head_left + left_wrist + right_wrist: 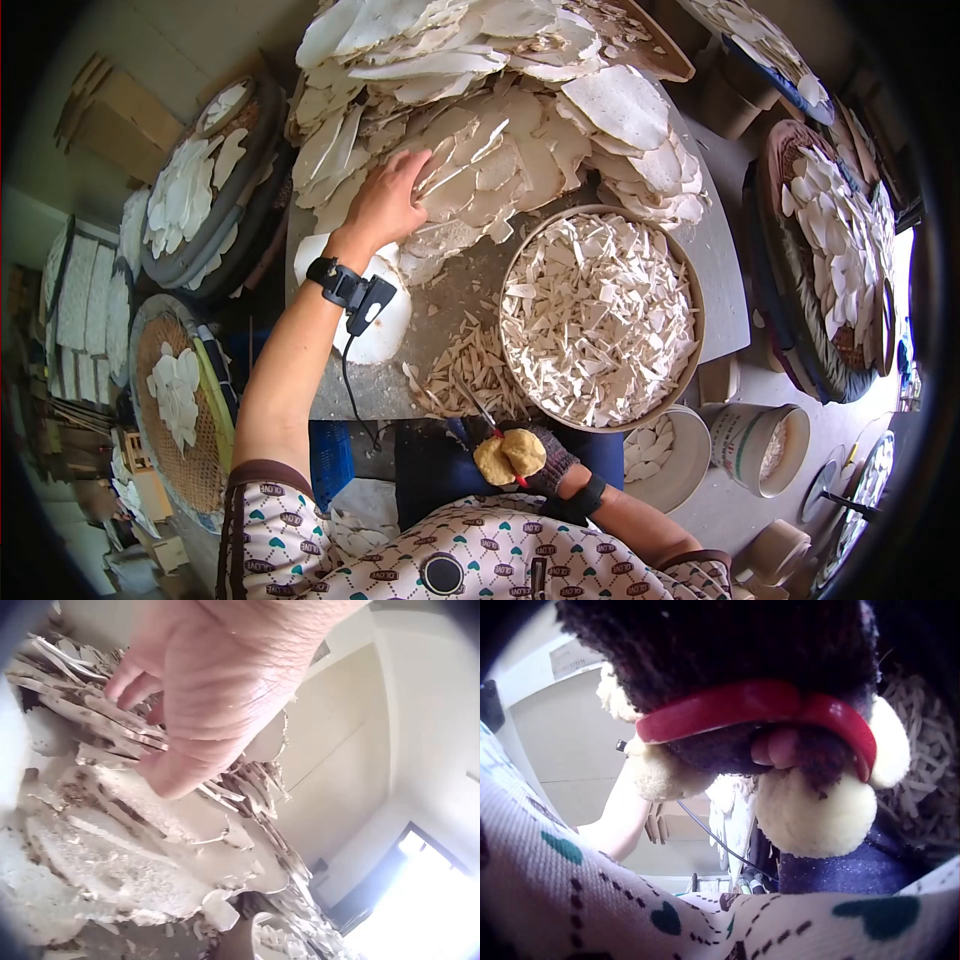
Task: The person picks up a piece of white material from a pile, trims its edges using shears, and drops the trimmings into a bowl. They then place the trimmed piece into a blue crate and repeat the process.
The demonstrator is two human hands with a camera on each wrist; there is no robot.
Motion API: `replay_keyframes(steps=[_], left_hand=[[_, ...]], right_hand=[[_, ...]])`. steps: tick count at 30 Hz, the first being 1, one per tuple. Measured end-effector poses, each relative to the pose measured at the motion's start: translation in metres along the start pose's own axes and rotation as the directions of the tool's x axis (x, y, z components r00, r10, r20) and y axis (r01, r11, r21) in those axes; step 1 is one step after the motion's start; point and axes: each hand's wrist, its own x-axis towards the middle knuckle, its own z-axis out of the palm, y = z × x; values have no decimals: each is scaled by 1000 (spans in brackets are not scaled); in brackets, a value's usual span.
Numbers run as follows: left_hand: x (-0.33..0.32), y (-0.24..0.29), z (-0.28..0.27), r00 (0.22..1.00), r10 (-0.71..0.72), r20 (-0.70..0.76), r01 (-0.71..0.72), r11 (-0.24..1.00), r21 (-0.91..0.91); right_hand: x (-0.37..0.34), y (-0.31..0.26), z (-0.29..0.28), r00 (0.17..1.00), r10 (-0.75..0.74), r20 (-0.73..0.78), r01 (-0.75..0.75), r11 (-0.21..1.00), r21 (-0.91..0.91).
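My bare left hand [388,205] reaches into a heap of thin, off-white flat pieces [510,165] on the table. In the left wrist view its thumb and fingers [124,682] are spread apart, touching the edges of stacked pieces [112,724]. Low in front of my body, my right hand [552,465] wears a dark knitted glove. It grips scissors [478,402] whose red handles [720,707] are wrapped in yellow foam padding [510,457]. The blades point up toward the table's near edge, beside loose cut strips [470,365].
A round pan [700,330] full of cut strips stands right of the heap. One large pale piece [375,325] lies under my left wrist. Buckets [690,450] stand on the floor at right. Round woven trays [185,430] of flat pieces flank the table [725,300].
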Motion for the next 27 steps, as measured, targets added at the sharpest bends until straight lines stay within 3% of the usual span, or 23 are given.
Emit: replay_keyframes(steps=[3,6,8,11,15,18,21,23,24,25,27], left_hand=[[3,-6,13,1000,-22,-9,23,992,126],[2,-1,16,998,-63,-3,63,991,121],[0,2,15,998,-35,-51,41,990,133],[-1,3,10,992,42,-118,-22,986,165],[0,-8,17,973,90,-214,-33,966,258],[12,-11,25,972,18,-232,52,955,291],[26,-6,33,982,-116,-151,161,931,328],[34,-6,34,976,-164,-143,205,916,345],[36,-6,36,972,-185,-142,223,912,343],[36,-6,38,969,-205,-140,242,908,342],[30,-4,35,972,-160,-174,210,925,318]], right_hand=[[4,2,3,999,-48,-4,48,994,95],[1,-23,3,995,94,33,-94,996,10],[0,-23,3,997,67,22,-67,997,-26],[4,6,0,987,-157,-23,158,987,7],[4,2,3,994,-112,-10,112,989,93],[7,3,8,996,-91,-10,91,971,221],[4,9,6,999,34,-21,-26,947,319],[2,1,3,999,34,-24,-34,999,8],[0,-8,1,1000,-22,-3,20,942,-334],[-1,-14,1,997,-67,38,76,771,-633],[-5,-5,0,999,-34,10,34,844,-536]])
